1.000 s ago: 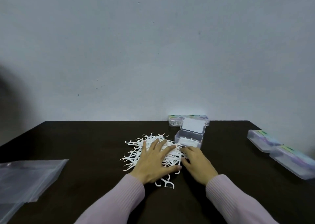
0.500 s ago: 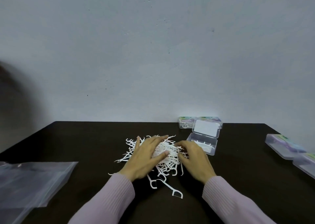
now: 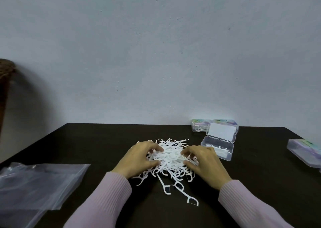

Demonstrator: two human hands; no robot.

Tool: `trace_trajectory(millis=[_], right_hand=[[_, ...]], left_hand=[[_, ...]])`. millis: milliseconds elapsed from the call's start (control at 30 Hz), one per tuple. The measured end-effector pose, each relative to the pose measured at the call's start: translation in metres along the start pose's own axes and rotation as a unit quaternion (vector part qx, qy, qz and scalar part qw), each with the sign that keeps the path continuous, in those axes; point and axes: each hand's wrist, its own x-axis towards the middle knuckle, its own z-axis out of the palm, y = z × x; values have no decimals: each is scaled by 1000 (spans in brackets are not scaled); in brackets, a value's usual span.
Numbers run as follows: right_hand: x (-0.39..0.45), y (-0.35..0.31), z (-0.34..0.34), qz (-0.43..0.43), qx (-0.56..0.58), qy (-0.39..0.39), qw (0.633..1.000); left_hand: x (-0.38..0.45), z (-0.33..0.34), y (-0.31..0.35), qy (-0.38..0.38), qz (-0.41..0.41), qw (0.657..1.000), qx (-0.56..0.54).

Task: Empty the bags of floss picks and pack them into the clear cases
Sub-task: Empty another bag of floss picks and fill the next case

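White plastic floss picks (image 3: 171,155) make up the heap we take as our landmark, lying on the dark table (image 3: 97,141) in the one head view we have. We see the left hand (image 3: 141,159) on the heap's left flank and the right hand (image 3: 204,163) on its right flank, both with fingers curled inward and fingertips buried among the picks, so each hand grips part of the heap from its side. The bulk of the picks lies between the two hands, bunched up under the fingertips. A few loose picks (image 3: 180,188) trail out from the heap's near edge toward us, between the pale pink sleeves (image 3: 107,198).

Beyond the heap's right side, just past the right hand's knuckles, we see an open clear case (image 3: 224,152) with its lid (image 3: 221,132) tipped up behind it and a few picks lying inside. The right hand sits between the heap and this case. Behind the case, at the table's far edge against the wall, stand two closed cases (image 3: 201,125) with coloured labels. Well to the right of the heap, another closed case (image 3: 305,151) runs off the frame's edge.

Well to the left of the heap, flat clear plastic bags (image 3: 38,184) lie overlapping on the table, apart from both hands.
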Motion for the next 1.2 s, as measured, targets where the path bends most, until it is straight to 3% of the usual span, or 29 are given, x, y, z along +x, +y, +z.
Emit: trace_trajectory(millis=[333,600,933,1200], right_hand=[[-2,1,-2,28,35,71,996],[-1,1,-6,81,151,122,978],[4,19,-28,150,316,179,920],[7,57,-41,218,291,238,901]], left_hand=[[-4,2,8,128,12,992,-3],[-6,-5,11,218,24,976,-15],[-5,-11,18,278,-41,935,-217],[12,4,37,257,-67,904,-335]])
